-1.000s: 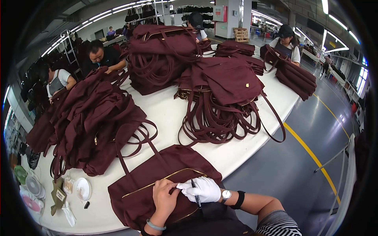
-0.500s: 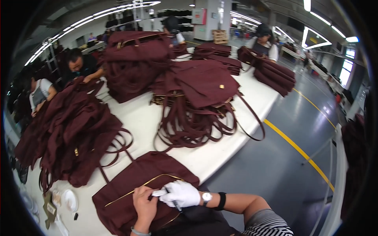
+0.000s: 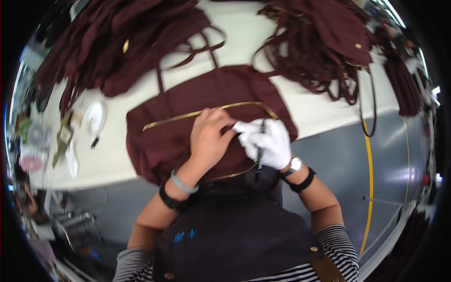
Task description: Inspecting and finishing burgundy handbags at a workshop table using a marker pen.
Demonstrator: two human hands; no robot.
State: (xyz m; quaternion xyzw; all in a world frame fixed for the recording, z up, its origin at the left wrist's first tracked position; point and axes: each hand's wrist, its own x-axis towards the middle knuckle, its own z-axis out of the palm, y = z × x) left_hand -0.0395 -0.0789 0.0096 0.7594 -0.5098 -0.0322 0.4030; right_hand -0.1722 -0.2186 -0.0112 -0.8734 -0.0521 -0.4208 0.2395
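Note:
A maroon bag [image 3: 162,141] with a gold zipper [image 3: 188,116] lies at the table's front edge, its straps stretched away from me. My bare left hand [image 3: 209,136] rests over the bag, fingers curled, fingertips meeting those of my right glove. Whatever is between them is too small and blurred to name. My right hand [image 3: 270,143], in a white glove, is closed around a slim dark pen-like tool [image 3: 260,157], which stands out above and below the fingers. It hovers over or touches the bag's right part; the blur hides which.
Piles of maroon bags lie at the far left [image 3: 141,56] and far right [image 3: 324,42] of the white table [image 3: 110,162]. On the left are a white round dish [image 3: 95,117], an olive piece [image 3: 62,138] and a small black item [image 3: 95,141]. Grey floor with a yellow line [image 3: 370,178] lies right.
The view has tilted down, so the bag and both hands sit higher in it and the co-workers have left it. The hands stay together over the bag; the right still holds the dark tool.

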